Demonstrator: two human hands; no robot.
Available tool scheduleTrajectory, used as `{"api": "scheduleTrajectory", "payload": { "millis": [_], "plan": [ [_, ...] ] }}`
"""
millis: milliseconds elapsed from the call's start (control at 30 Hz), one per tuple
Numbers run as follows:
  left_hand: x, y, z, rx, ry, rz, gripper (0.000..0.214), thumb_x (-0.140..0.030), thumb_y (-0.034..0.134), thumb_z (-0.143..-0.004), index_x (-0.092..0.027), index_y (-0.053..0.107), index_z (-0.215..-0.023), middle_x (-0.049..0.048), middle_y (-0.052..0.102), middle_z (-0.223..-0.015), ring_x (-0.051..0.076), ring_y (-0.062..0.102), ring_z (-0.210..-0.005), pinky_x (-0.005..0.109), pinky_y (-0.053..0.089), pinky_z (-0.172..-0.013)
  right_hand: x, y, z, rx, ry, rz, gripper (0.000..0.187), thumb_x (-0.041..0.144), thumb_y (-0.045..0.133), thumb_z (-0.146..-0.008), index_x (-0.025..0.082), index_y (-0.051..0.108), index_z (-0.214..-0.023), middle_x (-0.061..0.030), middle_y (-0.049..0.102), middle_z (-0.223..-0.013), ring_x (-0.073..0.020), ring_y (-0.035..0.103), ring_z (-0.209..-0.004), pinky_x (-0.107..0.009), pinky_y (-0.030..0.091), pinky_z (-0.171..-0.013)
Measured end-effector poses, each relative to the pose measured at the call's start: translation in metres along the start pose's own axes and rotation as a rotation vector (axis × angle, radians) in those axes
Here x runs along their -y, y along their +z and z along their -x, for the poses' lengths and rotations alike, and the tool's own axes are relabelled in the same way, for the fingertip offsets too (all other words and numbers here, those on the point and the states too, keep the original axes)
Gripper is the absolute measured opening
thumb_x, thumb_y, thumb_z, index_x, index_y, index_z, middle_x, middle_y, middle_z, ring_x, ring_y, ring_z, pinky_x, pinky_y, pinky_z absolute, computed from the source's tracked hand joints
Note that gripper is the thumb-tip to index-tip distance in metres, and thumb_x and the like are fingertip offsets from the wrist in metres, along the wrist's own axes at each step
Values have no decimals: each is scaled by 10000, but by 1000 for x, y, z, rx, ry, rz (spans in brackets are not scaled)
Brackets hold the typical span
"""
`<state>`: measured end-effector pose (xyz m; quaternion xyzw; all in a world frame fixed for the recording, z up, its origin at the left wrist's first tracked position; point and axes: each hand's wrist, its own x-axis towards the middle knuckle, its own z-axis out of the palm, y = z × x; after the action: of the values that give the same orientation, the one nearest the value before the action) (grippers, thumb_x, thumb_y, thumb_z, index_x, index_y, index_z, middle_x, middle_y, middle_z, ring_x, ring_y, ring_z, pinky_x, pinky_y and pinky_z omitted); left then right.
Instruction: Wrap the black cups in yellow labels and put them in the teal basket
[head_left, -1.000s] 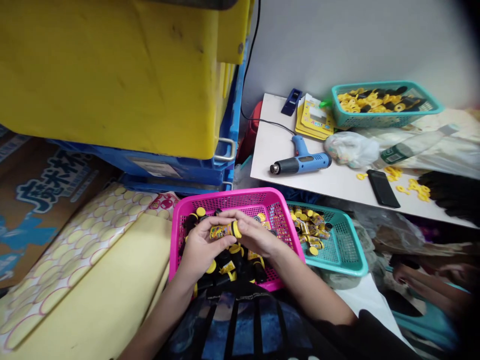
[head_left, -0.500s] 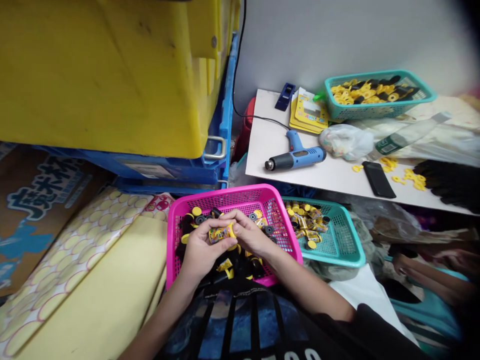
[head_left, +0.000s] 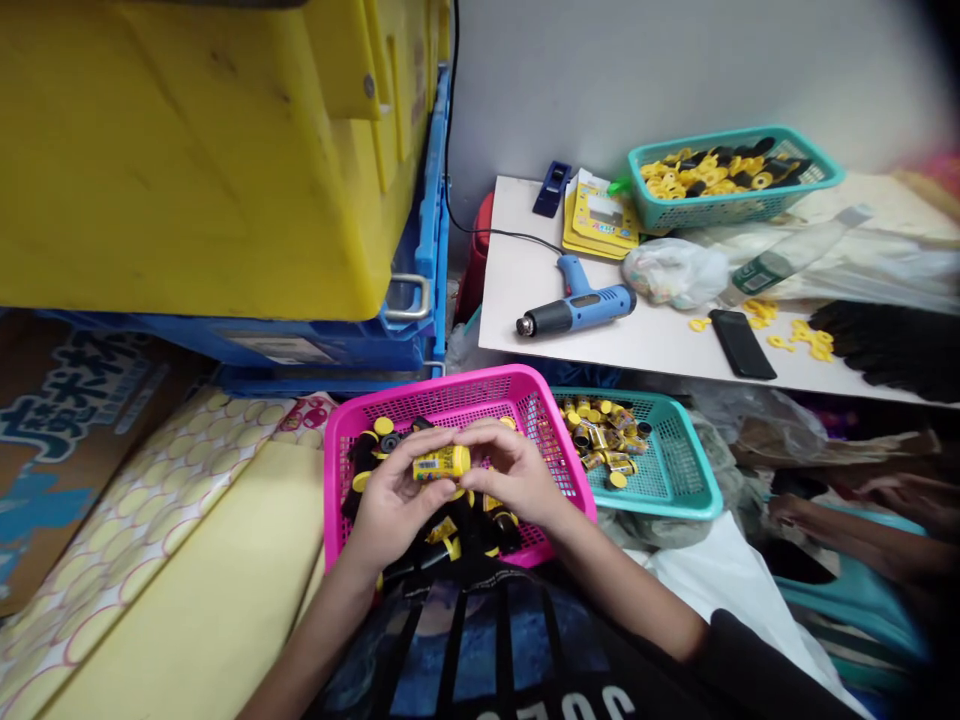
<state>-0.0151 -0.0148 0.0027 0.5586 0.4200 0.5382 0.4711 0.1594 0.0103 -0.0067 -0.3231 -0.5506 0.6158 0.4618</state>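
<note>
A small yellow bottle (head_left: 433,464) with a printed label and a yellow cap lies sideways between my hands, above the pink basket (head_left: 337,470). My left hand (head_left: 394,505) is closed around its body, thumb below and fingers over the top. At the capped end, the curved fingers and thumb of my right hand (head_left: 514,470) pinch the cap. Under both hands the pink basket holds black and yellow parts (head_left: 442,550), partly covered by my hands.
Beside it, a teal basket (head_left: 694,490) contains similar small yellow bottles (head_left: 604,430). A blue heat gun (head_left: 592,308), phone (head_left: 741,344) and another teal basket (head_left: 742,208) of parts rest on the white table (head_left: 502,270). Stacked crates (head_left: 225,170) stand left. Another person's hand (head_left: 817,520) is at right.
The bottle has been turned about its length, so a different side of its label faces up. My right fingers have shifted around the cap end. The view has moved slightly rightward.
</note>
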Motion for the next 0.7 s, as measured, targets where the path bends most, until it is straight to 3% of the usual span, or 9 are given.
{"api": "scheduleTrajectory", "payload": {
  "millis": [67,167,267,367,467,567,633,700],
  "plan": [
    [-4,3,0,-12,-140,134,282,-222,781,-738,-266,721,-1010,49,728,-1070,190,688,-1006,281,563,-850,-2,-2,1,-10,-25,29,336,460,749,-764,280,682,-1040,-43,563,-1060,-196,550,-992,-342,473,-854],
    [-6,6,0,-12,-264,241,299,-195,840,-652,-245,740,-929,22,761,-927,155,721,-822,226,577,-741,-8,-2,0,30,98,-112,470,544,691,-788,301,599,-1178,-44,559,-1101,-201,557,-1025,-359,481,-886],
    [-6,8,1,-14,-300,261,285,-178,851,-618,-238,749,-877,5,766,-866,138,717,-751,208,574,-696,-16,-2,-2,132,197,-252,498,562,704,-765,265,600,-1151,-43,610,-1077,-200,583,-1028,-353,478,-901],
    [-5,7,2,-21,-295,199,269,-178,843,-622,-232,746,-867,9,769,-866,145,715,-730,226,576,-677,-21,-3,-2,131,202,-252,430,539,724,-757,236,633,-1047,-37,639,-1051,-183,605,-992,-343,475,-906],
    [-4,12,-2,16,-170,25,245,-211,808,-682,-235,738,-915,26,763,-895,176,712,-774,286,580,-712,-16,-3,3,87,207,-205,491,578,706,-753,244,617,-1102,-49,644,-1099,-198,612,-1024,-362,488,-910],
    [-7,23,-10,73,152,-300,210,-246,770,-746,-266,743,-953,48,738,-990,217,673,-947,397,540,-883,2,-10,12,10,137,-65,518,598,652,-791,264,590,-1182,-59,653,-1103,-205,629,-1008,-368,523,-864],
    [-10,28,-16,119,306,-474,317,-290,787,-734,-296,726,-1045,74,670,-1182,252,604,-1103,456,491,-968,19,-26,20,-130,15,169,391,524,657,-819,260,622,-1105,-53,668,-1032,-202,638,-961,-367,532,-834],
    [-11,24,-22,145,328,-540,470,-318,783,-740,-305,659,-1193,92,576,-1327,263,547,-1200,464,476,-1000,35,-53,30,-363,-105,546,229,409,655,-844,242,647,-1000,-64,672,-997,-214,628,-965,-399,514,-864]
  ]
}}
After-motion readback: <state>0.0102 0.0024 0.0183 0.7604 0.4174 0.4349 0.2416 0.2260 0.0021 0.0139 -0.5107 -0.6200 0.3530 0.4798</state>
